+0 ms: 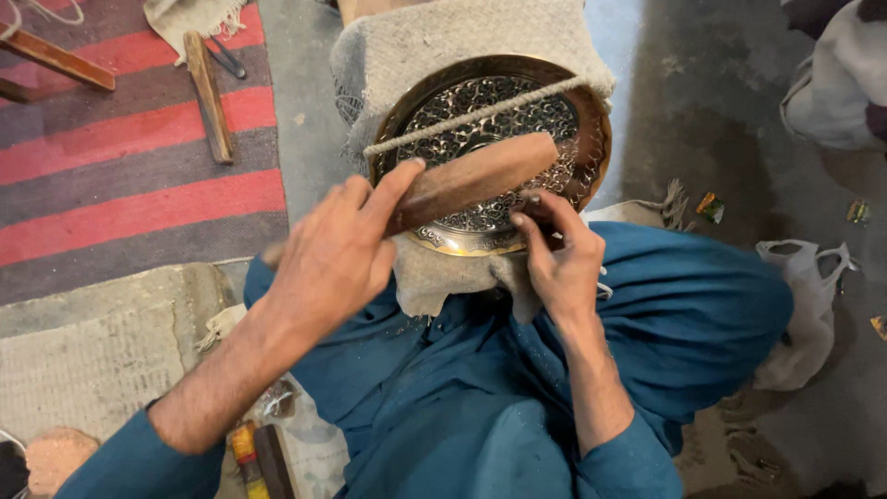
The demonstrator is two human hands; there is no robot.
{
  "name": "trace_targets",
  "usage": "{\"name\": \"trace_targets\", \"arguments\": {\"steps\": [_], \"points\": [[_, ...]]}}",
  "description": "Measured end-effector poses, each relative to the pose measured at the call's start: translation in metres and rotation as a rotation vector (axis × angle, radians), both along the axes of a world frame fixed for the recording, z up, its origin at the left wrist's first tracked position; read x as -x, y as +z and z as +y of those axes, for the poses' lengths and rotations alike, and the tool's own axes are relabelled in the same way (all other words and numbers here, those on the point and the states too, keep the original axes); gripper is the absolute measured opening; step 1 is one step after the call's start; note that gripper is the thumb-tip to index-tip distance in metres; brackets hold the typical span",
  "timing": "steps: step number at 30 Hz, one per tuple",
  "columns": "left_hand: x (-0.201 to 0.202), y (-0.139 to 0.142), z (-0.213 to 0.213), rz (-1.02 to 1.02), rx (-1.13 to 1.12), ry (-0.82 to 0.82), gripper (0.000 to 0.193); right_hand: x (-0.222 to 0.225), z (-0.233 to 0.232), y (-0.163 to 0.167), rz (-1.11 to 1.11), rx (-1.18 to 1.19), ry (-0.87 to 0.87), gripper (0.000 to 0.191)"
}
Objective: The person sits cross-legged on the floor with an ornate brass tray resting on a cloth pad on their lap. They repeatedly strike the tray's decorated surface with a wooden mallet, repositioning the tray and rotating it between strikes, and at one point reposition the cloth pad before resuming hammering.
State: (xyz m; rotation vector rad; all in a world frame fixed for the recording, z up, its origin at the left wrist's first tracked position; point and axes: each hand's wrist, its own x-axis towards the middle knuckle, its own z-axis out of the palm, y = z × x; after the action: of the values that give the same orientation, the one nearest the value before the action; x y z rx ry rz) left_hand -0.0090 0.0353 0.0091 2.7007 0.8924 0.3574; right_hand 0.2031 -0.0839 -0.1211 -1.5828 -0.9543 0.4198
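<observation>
Left hand (333, 254) is gripping a wooden block (471, 180), which lies across the engraved brass plate (591, 139) just past its fingertips. Right hand (554, 254) pinches a small dark tool (536, 205) at the plate's near rim. Open concrete floor (702, 111) beyond the right hand's fingers.

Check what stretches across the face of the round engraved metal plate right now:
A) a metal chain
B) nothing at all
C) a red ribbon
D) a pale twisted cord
D: a pale twisted cord runs slantwise across the engraved plate, above the wooden block gripped in the left hand, while the right hand pinches a small dark tool at the plate's lower edge.
</observation>
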Motion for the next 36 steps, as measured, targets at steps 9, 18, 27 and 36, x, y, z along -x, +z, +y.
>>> {"name": "trace_targets", "arguments": {"steps": [9, 18, 27, 36], "points": [[-0.004, -0.012, -0.002, 0.0, -0.223, -0.015, 0.076, -0.001, 0.0, 0.001, -0.081, 0.012, -0.026, 0.029], [-0.008, -0.008, -0.004, 0.116, -0.27, -0.058, 0.079, 0.001, -0.001, 0.001, -0.067, 0.002, -0.034, 0.023], [-0.007, -0.013, -0.002, 0.054, -0.205, -0.028, 0.074, 0.001, 0.001, 0.002, -0.054, 0.019, -0.056, 0.028], [-0.006, -0.018, -0.002, 0.092, -0.366, -0.012, 0.069, 0.0, 0.0, 0.004, -0.092, 0.019, -0.031, 0.027]]}}
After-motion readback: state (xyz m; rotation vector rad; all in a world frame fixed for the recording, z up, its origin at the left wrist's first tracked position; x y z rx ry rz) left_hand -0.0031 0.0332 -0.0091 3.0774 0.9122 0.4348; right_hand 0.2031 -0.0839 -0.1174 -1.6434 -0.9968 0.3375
